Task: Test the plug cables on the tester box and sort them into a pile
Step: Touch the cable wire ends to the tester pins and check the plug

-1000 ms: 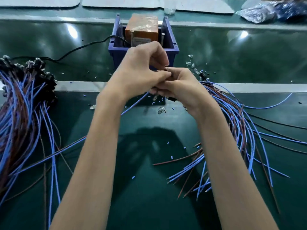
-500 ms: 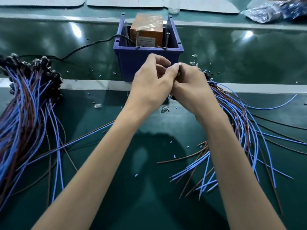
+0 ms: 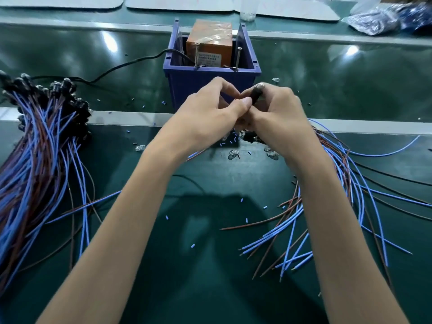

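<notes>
Head view: plug (image 3: 256, 93) at frame centre, just below box (image 3: 187, 83), gripped in right hand (image 3: 278, 115); left hand (image 3: 210, 113) thumb and forefinger pinch its lower end. Pile (image 3: 39, 148) at left edge.

Tester box (image 3: 211, 87) behind both hands, between two cable piles.

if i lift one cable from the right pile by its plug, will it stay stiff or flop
Probably floppy: the thin wires of the right pile lie in loose curves. Likely light too, since the left hand and right hand hold a plug with fingertips alone. The strands overlap, so neighbours may drag along.
</notes>
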The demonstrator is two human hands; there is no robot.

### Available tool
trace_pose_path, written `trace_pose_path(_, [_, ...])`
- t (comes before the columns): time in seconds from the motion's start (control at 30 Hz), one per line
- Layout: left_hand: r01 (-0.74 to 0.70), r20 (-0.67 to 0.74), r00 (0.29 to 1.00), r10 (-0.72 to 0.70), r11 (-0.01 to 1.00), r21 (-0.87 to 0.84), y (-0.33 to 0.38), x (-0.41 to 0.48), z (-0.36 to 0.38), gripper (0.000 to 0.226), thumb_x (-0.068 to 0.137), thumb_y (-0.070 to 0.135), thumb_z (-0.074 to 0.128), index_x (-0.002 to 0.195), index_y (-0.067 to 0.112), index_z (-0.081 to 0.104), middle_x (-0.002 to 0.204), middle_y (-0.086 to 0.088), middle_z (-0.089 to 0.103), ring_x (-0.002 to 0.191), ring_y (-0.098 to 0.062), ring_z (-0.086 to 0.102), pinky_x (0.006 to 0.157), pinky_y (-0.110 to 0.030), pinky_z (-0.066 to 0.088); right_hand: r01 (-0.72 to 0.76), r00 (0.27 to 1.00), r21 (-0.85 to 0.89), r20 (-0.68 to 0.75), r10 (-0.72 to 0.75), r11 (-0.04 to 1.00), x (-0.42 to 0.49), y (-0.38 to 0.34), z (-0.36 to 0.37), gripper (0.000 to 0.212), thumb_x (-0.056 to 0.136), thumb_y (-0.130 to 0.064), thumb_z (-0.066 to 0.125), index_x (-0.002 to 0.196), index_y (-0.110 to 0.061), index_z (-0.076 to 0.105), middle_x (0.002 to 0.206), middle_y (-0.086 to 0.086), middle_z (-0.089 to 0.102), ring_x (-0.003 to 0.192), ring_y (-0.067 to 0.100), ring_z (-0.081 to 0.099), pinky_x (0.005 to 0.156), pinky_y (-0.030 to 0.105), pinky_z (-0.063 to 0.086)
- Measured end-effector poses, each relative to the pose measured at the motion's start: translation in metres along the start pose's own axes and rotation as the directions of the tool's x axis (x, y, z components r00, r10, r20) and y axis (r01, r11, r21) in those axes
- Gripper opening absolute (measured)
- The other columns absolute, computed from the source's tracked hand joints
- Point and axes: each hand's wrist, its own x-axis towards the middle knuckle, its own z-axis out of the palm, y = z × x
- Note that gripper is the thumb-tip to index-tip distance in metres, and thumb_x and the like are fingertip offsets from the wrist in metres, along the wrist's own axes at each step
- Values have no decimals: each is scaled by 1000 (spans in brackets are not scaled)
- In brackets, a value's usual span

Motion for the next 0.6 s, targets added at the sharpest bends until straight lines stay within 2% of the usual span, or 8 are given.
trace_pose_path(0.07, [-12,4,1000,12,1000,-10,3,2,-5,7,93,36,59,94,30,56,73,9,65,65,-4,60,86,-36,55,48,999,-56,-16,-49,997,4,-4,0,13,85,-7,56,89,-5,68,79,9,72,78,23,71,73,39,59])
trace_pose_path(0.13, [-10,-5,1000,10,999,-46,6,6,-10,9,94,35,58,95,27,57,76,6,64,59,-2,58,76,-28,55,75,997,-72,-17,-76,995,10,-9,0,14,85,-11,57,88,-2,67,80,13,72,79,29,70,74,46,57])
trace_pose_path(0.23, [0,-30,1000,-3,995,-98,12,13,-15,10,95,34,57,92,24,56,72,7,61,51,2,56,58,-16,47,74,997,2,0,-74,997,17,-13,1,10,87,-11,59,81,-4,64,78,13,71,69,23,71,70,44,60])
trace_pose_path(0.33, [15,-40,999,-22,987,-159,15,18,-17,11,97,31,55,91,21,56,60,8,60,48,0,54,52,-13,47,54,998,77,-28,-52,996,23,-14,2,16,87,-11,61,72,-17,60,72,6,71,63,15,70,73,41,60])
trace_pose_path(0.43, [49,-28,998,-55,983,-176,13,18,-16,12,97,32,54,93,21,56,49,9,59,48,-4,57,49,-13,46,53,995,76,-89,-46,996,24,-13,4,12,86,-17,62,74,-20,61,75,6,72,71,20,71,77,46,58])
trace_pose_path(0.5, [87,19,996,-85,977,-194,13,17,-13,14,99,34,51,94,21,53,47,5,60,47,-8,61,45,-13,45,65,994,65,-96,-58,996,21,-12,5,7,85,-16,61,80,-14,65,74,5,72,70,20,70,75,46,57])
trace_pose_path(0.6, [151,136,982,-130,976,-158,15,13,-10,25,100,42,42,95,19,51,58,-3,70,54,-16,69,45,-13,47,59,995,124,-92,-47,991,18,-10,3,11,88,-10,59,78,-14,62,68,1,70,58,14,69,62,34,58])
